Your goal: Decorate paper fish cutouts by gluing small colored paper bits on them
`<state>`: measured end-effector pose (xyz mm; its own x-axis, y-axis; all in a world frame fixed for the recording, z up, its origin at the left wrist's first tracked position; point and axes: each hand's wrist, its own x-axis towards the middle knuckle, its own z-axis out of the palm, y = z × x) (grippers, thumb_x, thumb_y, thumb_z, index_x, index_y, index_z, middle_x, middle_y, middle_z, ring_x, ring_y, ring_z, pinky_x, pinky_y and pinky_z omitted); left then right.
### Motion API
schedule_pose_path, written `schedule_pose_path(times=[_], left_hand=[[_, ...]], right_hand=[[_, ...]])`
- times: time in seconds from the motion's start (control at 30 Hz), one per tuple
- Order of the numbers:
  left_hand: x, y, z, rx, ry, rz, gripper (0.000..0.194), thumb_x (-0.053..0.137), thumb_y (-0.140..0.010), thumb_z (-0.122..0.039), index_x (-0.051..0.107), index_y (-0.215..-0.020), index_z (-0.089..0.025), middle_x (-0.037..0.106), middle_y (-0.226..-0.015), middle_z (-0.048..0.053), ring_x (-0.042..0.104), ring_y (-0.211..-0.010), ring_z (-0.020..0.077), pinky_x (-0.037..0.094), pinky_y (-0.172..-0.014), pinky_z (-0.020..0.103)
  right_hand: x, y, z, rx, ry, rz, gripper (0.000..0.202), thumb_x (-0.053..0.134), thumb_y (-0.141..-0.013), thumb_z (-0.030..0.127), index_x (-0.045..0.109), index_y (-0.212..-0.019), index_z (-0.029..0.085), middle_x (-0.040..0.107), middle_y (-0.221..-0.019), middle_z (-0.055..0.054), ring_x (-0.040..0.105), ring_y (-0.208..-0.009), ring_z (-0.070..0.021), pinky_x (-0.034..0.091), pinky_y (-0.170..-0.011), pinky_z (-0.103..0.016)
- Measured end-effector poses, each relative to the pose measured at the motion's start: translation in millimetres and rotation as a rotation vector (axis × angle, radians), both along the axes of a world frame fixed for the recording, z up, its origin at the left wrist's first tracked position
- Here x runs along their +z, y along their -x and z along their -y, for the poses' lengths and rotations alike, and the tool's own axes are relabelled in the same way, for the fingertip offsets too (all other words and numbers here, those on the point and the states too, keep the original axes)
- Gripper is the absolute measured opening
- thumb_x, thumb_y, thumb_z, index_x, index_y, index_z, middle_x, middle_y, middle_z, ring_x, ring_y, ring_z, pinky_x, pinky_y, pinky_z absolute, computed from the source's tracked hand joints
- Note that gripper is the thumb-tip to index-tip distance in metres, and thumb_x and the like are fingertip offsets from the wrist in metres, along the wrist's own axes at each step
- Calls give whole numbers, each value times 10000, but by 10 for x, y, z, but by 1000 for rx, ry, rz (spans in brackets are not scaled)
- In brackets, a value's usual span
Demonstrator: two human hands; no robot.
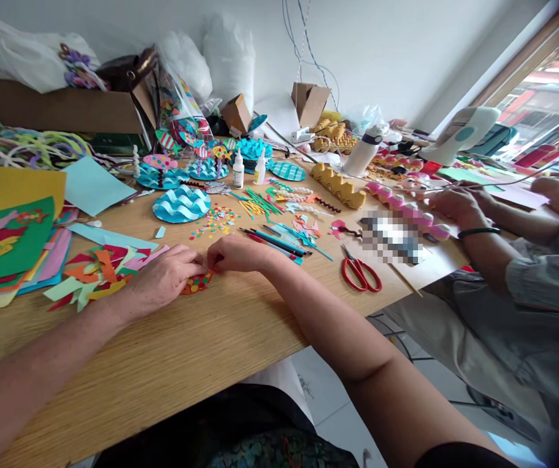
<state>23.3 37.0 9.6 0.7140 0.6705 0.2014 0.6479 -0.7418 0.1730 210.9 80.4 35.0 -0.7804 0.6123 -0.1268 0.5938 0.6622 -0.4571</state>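
Note:
A red paper cutout (196, 284) dotted with coloured spots lies on the table before me, partly covered by my hands. My left hand (169, 273) rests over its upper left part, fingers closed and holding it down. At its right edge is my right hand (233, 253), thumb and fingers pinched together on the paper; the fingertips are partly hidden. Small round paper dots (215, 221) are scattered just beyond. Paper scraps (106, 266) in several colours lie left of my left hand. Pens and pencils (277, 242) are beside my right hand.
Red-handled scissors (361, 273) lie to the right. Two glue bottles (238, 170) stand behind a blue wavy paper disc (181, 205). Coloured paper sheets (11, 227) are stacked at left. A yellow egg-carton strip (338, 186) lies farther back. Another person's hands (459, 205) work at right.

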Motion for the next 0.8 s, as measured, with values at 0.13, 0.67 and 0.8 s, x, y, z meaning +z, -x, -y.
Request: schedule_pose_path(times=[0.13,0.67,0.8], left_hand=[[-25,30,-10,-3,-5,1,394,361,-815,-64,673,-963,-254,623,-965,36,503,-934,201,417,-816,358],[-37,39,-36,27,24,6,418,349,-758,-64,672,-949,-248,620,-949,29,514,-925,200,419,-834,351],[21,39,-22,92,-4,69,400,308,-738,-79,650,-915,-186,622,-931,53,539,-921,203,440,-827,337]], right_hand=[[20,7,7,-11,4,17,190,541,-709,95,690,-822,134,682,-790,-17,543,-657,-78,355,-606,-180],[-15,-1,-8,7,-18,8,183,544,-713,119,690,-822,139,681,-792,-19,546,-668,-84,346,-591,-190],[-13,5,-6,4,-17,15,185,540,-709,101,688,-816,131,675,-784,-18,537,-666,-84,345,-596,-191]])
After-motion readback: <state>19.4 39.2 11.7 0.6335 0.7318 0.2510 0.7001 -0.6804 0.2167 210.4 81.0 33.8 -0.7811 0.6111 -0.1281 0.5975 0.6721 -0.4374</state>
